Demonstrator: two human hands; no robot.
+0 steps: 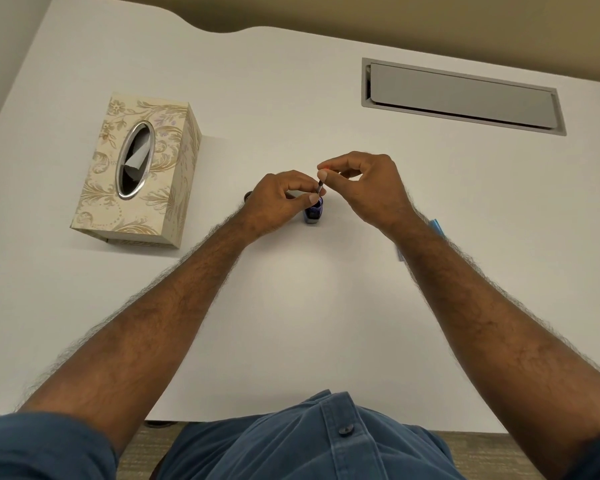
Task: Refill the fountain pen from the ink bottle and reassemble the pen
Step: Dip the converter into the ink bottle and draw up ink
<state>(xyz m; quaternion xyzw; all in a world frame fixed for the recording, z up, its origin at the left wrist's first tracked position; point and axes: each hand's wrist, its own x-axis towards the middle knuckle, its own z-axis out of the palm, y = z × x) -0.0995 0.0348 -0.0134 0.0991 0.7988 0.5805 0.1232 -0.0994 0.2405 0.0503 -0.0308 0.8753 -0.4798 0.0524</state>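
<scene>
Pen section [321, 187], thin and dark, stands over the small blue glass ink bottle [314, 212] at mid-table [291, 323], pinched by left hand [280, 199] and right hand [368, 184], floral tissue box [137, 169] left.

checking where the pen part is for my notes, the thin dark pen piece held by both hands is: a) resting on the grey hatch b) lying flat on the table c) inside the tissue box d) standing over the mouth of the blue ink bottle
d: the thin pen piece stands nearly upright between the left hand and right hand, its lower end at the mouth of the blue ink bottle, well away from the tissue box.
</scene>
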